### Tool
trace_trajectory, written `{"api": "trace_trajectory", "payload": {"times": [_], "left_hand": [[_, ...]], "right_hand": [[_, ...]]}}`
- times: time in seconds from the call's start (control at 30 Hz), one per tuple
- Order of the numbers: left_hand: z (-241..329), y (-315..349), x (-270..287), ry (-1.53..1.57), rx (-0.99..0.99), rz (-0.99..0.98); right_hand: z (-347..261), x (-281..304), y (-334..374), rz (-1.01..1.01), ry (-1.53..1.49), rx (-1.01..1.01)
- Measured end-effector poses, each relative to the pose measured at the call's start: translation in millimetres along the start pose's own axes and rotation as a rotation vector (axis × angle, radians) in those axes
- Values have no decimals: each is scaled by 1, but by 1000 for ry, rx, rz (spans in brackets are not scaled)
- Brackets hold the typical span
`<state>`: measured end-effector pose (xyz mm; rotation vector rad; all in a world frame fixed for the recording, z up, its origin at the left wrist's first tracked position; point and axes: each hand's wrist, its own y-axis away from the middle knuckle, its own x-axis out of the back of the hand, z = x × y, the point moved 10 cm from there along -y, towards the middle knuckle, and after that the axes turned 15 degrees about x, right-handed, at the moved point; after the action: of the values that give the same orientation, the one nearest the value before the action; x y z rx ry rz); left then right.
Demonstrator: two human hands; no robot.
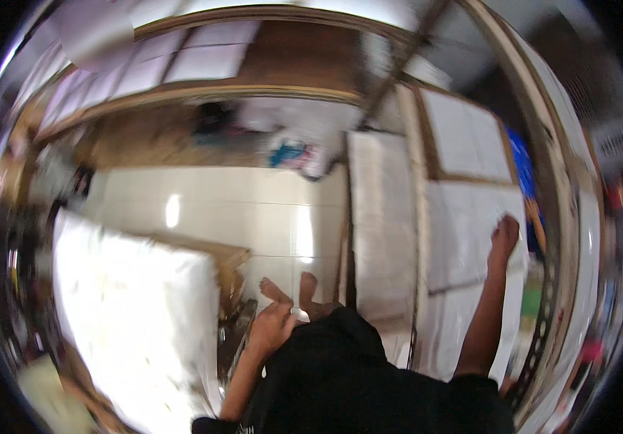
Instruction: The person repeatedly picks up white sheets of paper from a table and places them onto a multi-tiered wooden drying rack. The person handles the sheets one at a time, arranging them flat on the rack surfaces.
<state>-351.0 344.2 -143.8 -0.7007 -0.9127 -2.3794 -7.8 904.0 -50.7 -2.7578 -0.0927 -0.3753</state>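
Observation:
My left hand [272, 329] is low in front of me, beside my black clothing [340, 362] and above my bare feet [308, 286]. Its fingers are loosely bent and a little apart, with nothing clearly in them. Out to the right, my right hand [504, 237] is over the far edge of a white-covered surface [463, 224]. Those fingers are curled in; whether they grip the edge or some small thing is hidden by the hand and by blur.
A bright white-topped table [138, 311] stands at my left. Pale glossy tiles [217, 195] make up the floor. A long white-topped bench [380, 217] runs at my right, next to a wooden frame [421, 217]. Blurred cloths [293, 153] lie at the far side. Somebody in blue [521, 163] is beyond the right surface.

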Motion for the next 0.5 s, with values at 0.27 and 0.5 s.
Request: {"api": "trace_trajectory", "payload": {"times": [0.27,0.5], "left_hand": [[25,61,129,172,-67,435],[-39,180,217,325,100,879]], "right_hand": [[-142,-297,118,-583,-288,103],[-207,-450,211,-885,-464,119]]}}
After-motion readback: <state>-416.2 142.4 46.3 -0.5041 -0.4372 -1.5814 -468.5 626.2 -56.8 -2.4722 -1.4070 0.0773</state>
